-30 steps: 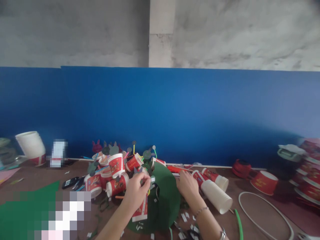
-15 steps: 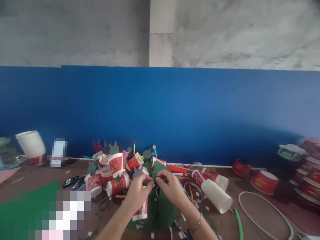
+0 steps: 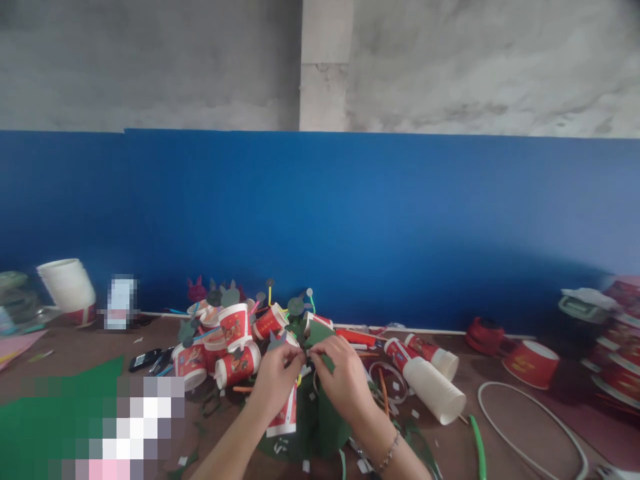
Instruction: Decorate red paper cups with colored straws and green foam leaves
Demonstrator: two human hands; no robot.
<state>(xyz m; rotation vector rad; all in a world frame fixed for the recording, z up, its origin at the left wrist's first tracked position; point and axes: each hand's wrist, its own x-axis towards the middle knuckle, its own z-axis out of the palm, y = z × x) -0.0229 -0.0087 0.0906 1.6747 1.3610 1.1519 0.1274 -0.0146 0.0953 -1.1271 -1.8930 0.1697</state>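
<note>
Head view: dark piece (image 3: 307,356), perhaps paper, sits between both hands (image 3: 344,379).

Text: none readable | red container (image 3: 531,375): yellow marking (image 3: 523,363), possibly lettering, blurred

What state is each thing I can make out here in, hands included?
Left hand: fingers bent, grip unclear
Right hand: fingers bent, grip unclear
Bracelet: worn
Cup stack: lying on its side
Hoop: lying flat
White scraps: scattered
Green tube: lying, slightly curved
</note>
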